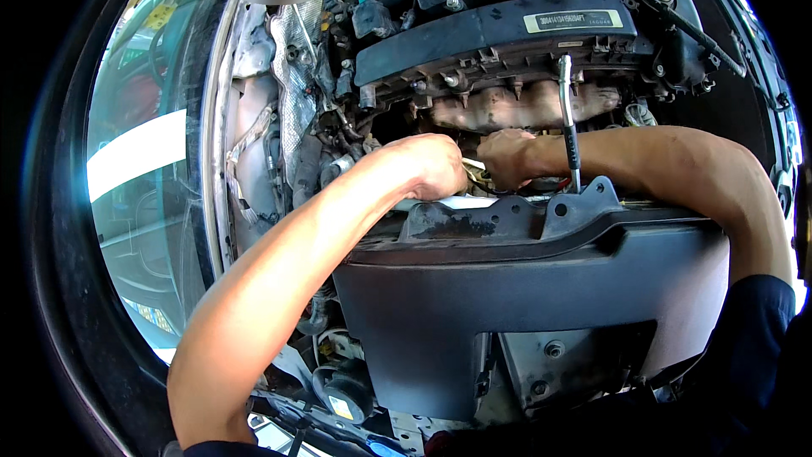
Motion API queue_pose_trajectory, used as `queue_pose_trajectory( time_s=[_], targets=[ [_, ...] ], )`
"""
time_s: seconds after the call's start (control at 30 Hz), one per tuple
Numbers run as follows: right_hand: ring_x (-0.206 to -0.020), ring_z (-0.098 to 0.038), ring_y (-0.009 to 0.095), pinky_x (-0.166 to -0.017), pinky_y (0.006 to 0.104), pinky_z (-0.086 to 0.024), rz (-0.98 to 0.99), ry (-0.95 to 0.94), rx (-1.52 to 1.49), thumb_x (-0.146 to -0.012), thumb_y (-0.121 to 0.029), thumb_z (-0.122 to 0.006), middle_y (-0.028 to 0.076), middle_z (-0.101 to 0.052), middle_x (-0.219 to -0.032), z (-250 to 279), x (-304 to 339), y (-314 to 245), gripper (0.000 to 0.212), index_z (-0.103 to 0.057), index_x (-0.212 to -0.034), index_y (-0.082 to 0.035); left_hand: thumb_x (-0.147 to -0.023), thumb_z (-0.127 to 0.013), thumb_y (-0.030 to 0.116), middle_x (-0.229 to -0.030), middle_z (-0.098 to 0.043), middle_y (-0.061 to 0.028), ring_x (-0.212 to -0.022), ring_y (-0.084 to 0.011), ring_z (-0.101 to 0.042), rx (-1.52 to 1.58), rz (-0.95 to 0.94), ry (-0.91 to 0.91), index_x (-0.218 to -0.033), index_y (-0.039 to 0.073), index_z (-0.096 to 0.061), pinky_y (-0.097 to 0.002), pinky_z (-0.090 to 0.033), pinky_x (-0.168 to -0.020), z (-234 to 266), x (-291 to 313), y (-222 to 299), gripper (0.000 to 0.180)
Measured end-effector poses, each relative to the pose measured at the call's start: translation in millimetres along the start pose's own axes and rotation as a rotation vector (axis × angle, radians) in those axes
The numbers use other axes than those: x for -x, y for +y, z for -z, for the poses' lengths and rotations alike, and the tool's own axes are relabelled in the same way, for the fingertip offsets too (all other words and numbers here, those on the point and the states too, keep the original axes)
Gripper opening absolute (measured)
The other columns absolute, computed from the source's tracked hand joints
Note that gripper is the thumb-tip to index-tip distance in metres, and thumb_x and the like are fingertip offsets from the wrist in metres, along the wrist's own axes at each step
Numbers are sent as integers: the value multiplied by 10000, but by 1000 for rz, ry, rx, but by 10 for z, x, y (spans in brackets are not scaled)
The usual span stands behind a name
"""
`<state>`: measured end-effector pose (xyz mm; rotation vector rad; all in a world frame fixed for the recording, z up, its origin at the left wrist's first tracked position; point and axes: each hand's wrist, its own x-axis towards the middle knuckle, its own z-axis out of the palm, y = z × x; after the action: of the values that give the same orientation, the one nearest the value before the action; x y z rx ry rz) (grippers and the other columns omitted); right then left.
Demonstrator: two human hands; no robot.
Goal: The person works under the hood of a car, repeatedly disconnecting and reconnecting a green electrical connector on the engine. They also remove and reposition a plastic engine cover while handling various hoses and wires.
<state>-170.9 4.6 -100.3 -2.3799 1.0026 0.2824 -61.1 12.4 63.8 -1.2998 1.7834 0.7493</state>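
Both hands reach down into the engine bay, into the gap between the rust-brown exhaust manifold point(524, 108) and the black plastic panel point(550, 275). My left hand point(436, 167) is closed, its knuckles up and its fingertips hidden. Close on its right, my right hand point(507, 159) is also closed, the fingers curled down out of sight. A short pale strip point(474, 164) shows between the hands; its kind is unclear, and I cannot tell whether either hand grips it. Beside my right forearm stands a chrome ratchet-like tool point(569, 123) with a dark grip, upright.
A long black engine cover point(499, 34) with a label lies behind the manifold. Hoses and silver heat shielding point(296, 101) run along the left, next to the windshield point(139, 152). A metal bracket point(482, 218) with holes edges the gap. A round black part point(345, 393) sits lower left.
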Motion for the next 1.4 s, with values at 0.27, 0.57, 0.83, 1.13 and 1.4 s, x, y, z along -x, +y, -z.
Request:
queue_pose_trajectory(
  time_s=[0.27,0.57,0.83,1.13,1.4],
  targets=[
    [-726,-711,335,-524,470,-548,67,-4,51,-475,-40,-692,264,-656,-691,-180,-193,43,192,-707,-653,30,-758,-791,233,-877,-719,-118,-729,-168,-654,475,122,-54,-918,-35,-746,-324,-511,-642,-94,-106,-89,316],
    [-839,-714,363,-635,490,-566,41,-42,38,-544,-53,-739,252,-698,-820,-182,-195,21,254,-737,-777,49,-842,-581,153,-1030,-706,-236,-986,-325,-698,-27,142,256,-1002,-21,-724,-381,-542,-856,-107,-29,-60,276],
    [-803,-704,366,-629,504,-569,100,-28,114,-551,-101,-766,247,-689,-802,-289,-272,66,320,-754,-855,0,-782,-650,70,-1053,-723,-182,-1010,-300,-705,-339,165,386,-1000,19,-745,-375,-571,-848,-136,-5,37,244],
    [-888,-701,343,-725,447,-590,175,-22,324,-744,-239,-680,191,-706,-897,-379,-349,202,298,-744,-913,-2,-757,-679,172,-1051,-727,-146,-961,-272,-711,-519,140,342,-1000,35,-746,-365,-567,-859,215,17,-128,288],
    [-847,-699,380,-696,513,-571,126,-17,242,-643,-202,-739,219,-710,-936,-334,-217,335,329,-751,-918,-21,-723,-680,229,-947,-725,-194,-928,-342,-705,-535,64,401,-864,22,-748,-407,-567,-844,197,-58,-141,258]
  ],
)
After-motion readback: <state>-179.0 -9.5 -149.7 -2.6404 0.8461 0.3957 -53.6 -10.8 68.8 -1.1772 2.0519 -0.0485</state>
